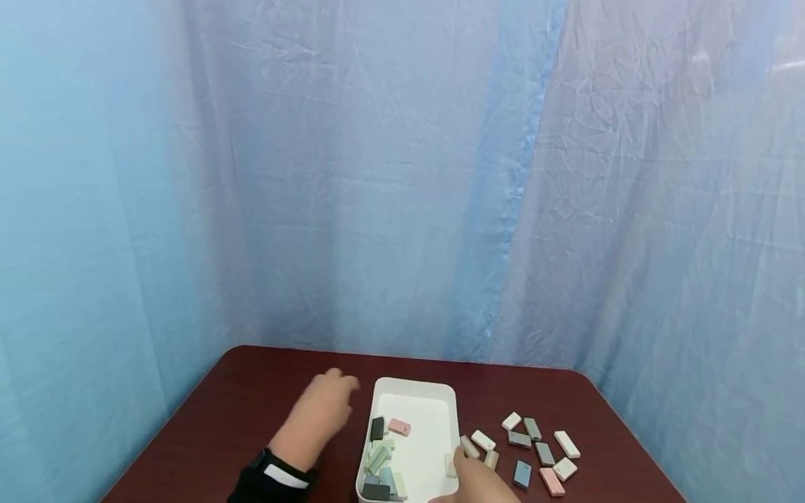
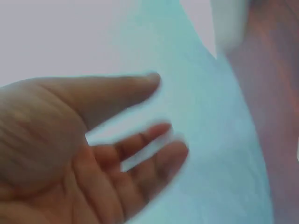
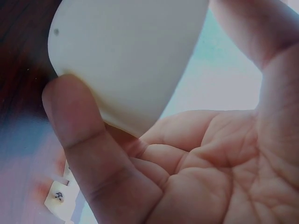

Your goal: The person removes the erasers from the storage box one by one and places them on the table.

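Observation:
A white tray (image 1: 415,385) stands on the dark red table (image 1: 251,398), with several pastel blocks (image 1: 379,457) and a pink block (image 1: 399,427) inside. My right hand (image 1: 479,482) grips the tray's near right corner; in the right wrist view the thumb (image 3: 74,116) presses the tray's white wall (image 3: 126,56) against the fingers. My left hand (image 1: 322,411) hovers just left of the tray, apart from it. In the left wrist view the left hand (image 2: 98,154) is blurred, with spread fingers holding nothing.
Several loose blocks (image 1: 541,447) lie scattered on the table right of the tray, one also showing under my right hand (image 3: 57,198). A blue curtain (image 1: 402,175) closes off the back and both sides. The table's far edge runs behind the tray.

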Demonstrator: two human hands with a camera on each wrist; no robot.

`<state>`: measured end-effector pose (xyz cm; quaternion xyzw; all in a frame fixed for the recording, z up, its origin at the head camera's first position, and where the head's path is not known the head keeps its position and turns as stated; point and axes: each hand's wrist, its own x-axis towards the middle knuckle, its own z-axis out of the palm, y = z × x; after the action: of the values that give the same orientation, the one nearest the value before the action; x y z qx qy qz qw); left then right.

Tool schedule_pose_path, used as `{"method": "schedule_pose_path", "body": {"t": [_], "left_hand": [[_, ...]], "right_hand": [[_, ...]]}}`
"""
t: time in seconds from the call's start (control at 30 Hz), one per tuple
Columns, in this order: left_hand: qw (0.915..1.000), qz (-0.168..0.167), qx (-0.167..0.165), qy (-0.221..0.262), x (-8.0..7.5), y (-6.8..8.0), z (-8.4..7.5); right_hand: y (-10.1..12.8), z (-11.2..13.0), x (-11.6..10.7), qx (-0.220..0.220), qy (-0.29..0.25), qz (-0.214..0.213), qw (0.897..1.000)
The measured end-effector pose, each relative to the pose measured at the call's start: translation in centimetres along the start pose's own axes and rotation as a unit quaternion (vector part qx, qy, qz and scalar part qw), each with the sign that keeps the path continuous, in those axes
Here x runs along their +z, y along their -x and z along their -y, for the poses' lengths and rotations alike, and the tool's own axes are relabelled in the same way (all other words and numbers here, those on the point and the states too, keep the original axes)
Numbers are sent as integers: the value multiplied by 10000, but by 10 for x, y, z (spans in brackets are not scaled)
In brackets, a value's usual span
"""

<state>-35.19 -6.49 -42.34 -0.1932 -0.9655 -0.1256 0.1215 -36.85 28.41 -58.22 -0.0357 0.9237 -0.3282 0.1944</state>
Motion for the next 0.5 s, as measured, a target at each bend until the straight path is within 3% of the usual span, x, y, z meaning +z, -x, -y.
{"method": "schedule_pose_path", "body": {"t": [0.13,0.23,0.37,0.5], "left_hand": [[9907,778,1104,134,-3,-1,-42],[9831,1262,1321,60,2,3,-61],[9837,1156,1352,-257,18,16,-70],[9817,754,1547,-818,33,26,-70]], "right_hand": [[9,14,-1,105,-51,-175,9998],[15,24,1,149,204,-269,9993],[10,18,2,128,216,-228,9994],[13,17,1,104,101,-160,9998]]}}
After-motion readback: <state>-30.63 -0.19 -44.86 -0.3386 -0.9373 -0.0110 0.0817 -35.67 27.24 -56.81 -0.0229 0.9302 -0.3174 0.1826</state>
